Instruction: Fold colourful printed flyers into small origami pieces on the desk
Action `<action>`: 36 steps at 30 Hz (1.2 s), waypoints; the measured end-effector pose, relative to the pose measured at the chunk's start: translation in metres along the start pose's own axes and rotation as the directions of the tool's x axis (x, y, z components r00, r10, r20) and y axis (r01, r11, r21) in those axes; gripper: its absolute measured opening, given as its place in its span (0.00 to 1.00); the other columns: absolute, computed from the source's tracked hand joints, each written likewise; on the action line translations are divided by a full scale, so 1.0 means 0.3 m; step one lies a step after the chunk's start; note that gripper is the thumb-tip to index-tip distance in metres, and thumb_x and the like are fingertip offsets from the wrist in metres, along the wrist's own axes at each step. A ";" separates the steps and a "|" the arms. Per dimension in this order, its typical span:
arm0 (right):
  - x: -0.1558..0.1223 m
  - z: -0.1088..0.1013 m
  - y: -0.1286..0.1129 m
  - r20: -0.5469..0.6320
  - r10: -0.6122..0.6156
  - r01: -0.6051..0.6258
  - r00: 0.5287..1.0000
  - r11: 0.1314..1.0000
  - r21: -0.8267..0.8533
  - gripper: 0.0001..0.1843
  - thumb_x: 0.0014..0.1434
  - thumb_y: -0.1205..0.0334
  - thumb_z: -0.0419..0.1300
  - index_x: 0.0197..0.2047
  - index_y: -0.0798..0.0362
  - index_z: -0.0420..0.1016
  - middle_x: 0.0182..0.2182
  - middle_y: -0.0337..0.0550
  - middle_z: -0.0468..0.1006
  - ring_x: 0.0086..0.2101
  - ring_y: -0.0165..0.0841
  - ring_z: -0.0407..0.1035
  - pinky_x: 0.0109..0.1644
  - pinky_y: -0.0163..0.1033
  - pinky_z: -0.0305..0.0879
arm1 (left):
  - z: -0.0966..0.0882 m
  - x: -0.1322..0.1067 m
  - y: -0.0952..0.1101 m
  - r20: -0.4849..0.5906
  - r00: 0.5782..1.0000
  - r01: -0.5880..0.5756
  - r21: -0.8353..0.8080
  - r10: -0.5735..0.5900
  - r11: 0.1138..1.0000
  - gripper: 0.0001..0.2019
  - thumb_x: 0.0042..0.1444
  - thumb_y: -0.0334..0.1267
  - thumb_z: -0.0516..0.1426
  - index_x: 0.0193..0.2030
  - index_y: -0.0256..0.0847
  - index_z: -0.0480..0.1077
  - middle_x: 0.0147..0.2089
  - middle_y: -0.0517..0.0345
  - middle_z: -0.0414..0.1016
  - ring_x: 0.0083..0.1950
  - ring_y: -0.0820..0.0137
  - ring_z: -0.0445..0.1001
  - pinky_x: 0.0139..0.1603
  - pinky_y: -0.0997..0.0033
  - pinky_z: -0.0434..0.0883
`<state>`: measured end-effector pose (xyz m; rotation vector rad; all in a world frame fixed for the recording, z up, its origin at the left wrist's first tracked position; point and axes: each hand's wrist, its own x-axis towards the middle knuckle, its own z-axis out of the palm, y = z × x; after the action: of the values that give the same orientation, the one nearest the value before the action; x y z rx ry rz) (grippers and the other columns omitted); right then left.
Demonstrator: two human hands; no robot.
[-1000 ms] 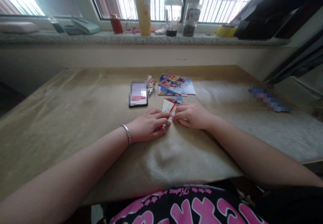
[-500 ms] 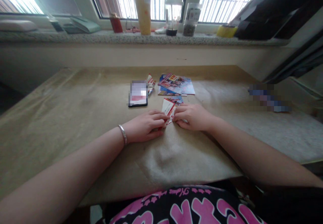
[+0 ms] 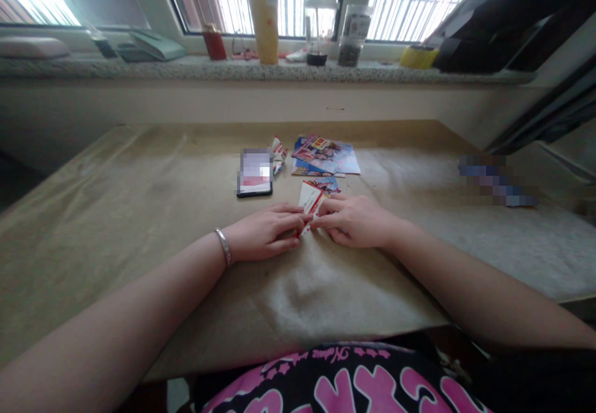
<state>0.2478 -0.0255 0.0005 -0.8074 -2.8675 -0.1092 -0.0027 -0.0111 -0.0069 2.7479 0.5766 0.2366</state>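
A small piece of folded printed paper (image 3: 310, 197), white with red stripes, lies on the table between my two hands. Its lower part is partly covered by fingers. My left hand (image 3: 270, 230), with a silver bangle at the wrist, holds the paper's left edge under slightly bent fingers, the thumb lower down. From the right, my right hand (image 3: 356, 220) grips the paper, its index finger pressed on the striped part and the other fingers curled. Just beyond the folded paper, a colourful printed piece (image 3: 328, 183) shows; whether it belongs to the same sheet I cannot tell.
Behind the hands lies a stack of colourful printed sheets (image 3: 333, 155). A phone (image 3: 254, 174) with a blurred screen is left of it, beside a crumpled red-and-white paper (image 3: 279, 152). A blurred bluish item (image 3: 496, 181) rests far right. Bottles and jars line the windowsill (image 3: 279, 72).
My right hand has shifted slightly down and its index finger now reaches further left onto the folded paper. My left hand has drawn a little to the left. Other things stay put.
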 end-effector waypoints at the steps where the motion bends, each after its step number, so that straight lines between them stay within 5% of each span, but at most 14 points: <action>1: -0.001 0.000 -0.002 0.001 -0.001 0.001 1.000 1.000 -0.002 0.22 0.56 0.66 0.52 0.52 0.43 0.72 0.45 0.45 0.73 0.44 0.37 0.64 0.38 0.37 0.61 | 0.001 0.000 0.002 -0.014 1.000 0.024 0.005 -0.024 1.000 0.17 0.61 0.40 0.52 0.55 0.40 0.64 0.60 0.48 0.65 0.62 0.62 0.62 0.62 0.59 0.62; 20: 0.006 0.009 0.003 -0.022 -0.079 0.078 0.997 0.997 -0.026 0.20 0.56 0.66 0.52 0.50 0.48 0.74 0.43 0.47 0.75 0.44 0.38 0.65 0.44 0.41 0.62 | 0.014 0.013 0.016 -0.032 0.990 -0.124 0.288 0.139 0.949 0.16 0.62 0.37 0.50 0.55 0.39 0.67 0.59 0.51 0.68 0.60 0.60 0.65 0.60 0.56 0.65; 28: 0.005 -0.006 0.004 -0.033 -0.049 0.050 0.998 0.999 0.010 0.21 0.54 0.68 0.52 0.49 0.47 0.74 0.46 0.42 0.76 0.43 0.36 0.66 0.44 0.39 0.62 | 0.012 0.015 0.017 -0.057 0.983 -0.148 0.288 0.172 0.946 0.14 0.62 0.39 0.50 0.52 0.40 0.69 0.58 0.51 0.69 0.59 0.61 0.66 0.58 0.57 0.67; 36: 0.000 -0.014 0.027 -0.012 -0.003 0.002 1.000 0.999 -0.032 0.16 0.55 0.67 0.52 0.41 0.50 0.78 0.37 0.43 0.79 0.38 0.35 0.67 0.39 0.37 0.61 | 0.013 0.011 0.013 -0.057 0.985 -0.143 0.287 0.166 0.947 0.14 0.62 0.40 0.51 0.52 0.41 0.69 0.59 0.51 0.69 0.58 0.60 0.66 0.57 0.56 0.67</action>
<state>0.2526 -0.0190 0.0048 -0.8060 -2.8624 -0.1602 0.0026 -0.0140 -0.0090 3.0783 0.4446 0.3261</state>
